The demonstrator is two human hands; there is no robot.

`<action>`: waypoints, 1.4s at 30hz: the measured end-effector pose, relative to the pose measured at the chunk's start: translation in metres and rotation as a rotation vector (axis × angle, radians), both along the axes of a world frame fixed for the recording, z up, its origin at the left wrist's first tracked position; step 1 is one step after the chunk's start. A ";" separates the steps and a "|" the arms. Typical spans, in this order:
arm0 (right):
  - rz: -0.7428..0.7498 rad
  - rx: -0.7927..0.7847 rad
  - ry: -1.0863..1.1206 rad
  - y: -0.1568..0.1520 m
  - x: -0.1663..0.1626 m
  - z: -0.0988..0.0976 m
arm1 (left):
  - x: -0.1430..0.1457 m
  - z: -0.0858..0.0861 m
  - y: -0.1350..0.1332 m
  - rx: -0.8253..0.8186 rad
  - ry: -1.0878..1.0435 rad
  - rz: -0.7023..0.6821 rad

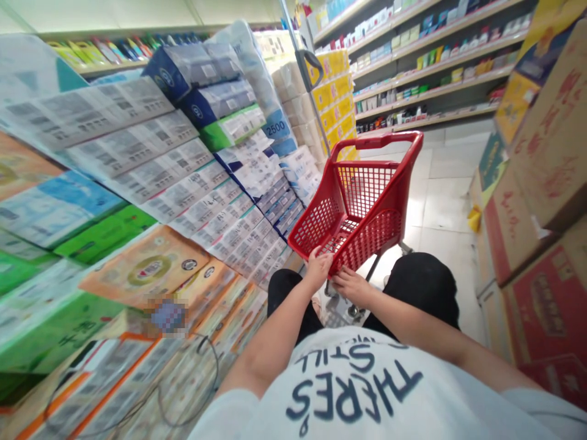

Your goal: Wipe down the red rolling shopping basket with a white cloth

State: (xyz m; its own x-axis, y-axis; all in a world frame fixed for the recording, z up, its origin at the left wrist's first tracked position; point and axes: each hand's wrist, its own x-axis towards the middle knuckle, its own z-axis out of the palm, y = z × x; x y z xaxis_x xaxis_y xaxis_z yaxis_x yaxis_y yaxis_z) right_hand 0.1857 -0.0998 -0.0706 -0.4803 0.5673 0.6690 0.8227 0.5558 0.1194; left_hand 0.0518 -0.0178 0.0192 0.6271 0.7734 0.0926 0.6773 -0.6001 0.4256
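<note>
A red plastic shopping cart (380, 226) stands right in front of me, its handle at the far end and its lattice basket holding nothing that I can see. My left hand (318, 267) is closed on the near rim of the basket, with the fingertips curled over the edge. Just to its right, my right hand (354, 286) grips the same near end from outside, fingers close together and partly hidden against the red plastic. My knees in black trousers (424, 287) are on both sides of the cart's near end.
Stacked tissue packs (151, 153) rise along the left, with orange packs (151, 266) nearer me and a loose cable (215, 373) over the lower boxes. Cardboard cartons (550, 140) line the right. Stocked shelves (426, 67) stand behind the cart, beyond a tiled floor (452, 177).
</note>
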 end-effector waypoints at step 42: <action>-0.092 0.181 0.175 0.011 0.010 -0.002 | 0.004 -0.004 0.014 0.026 -0.082 -0.078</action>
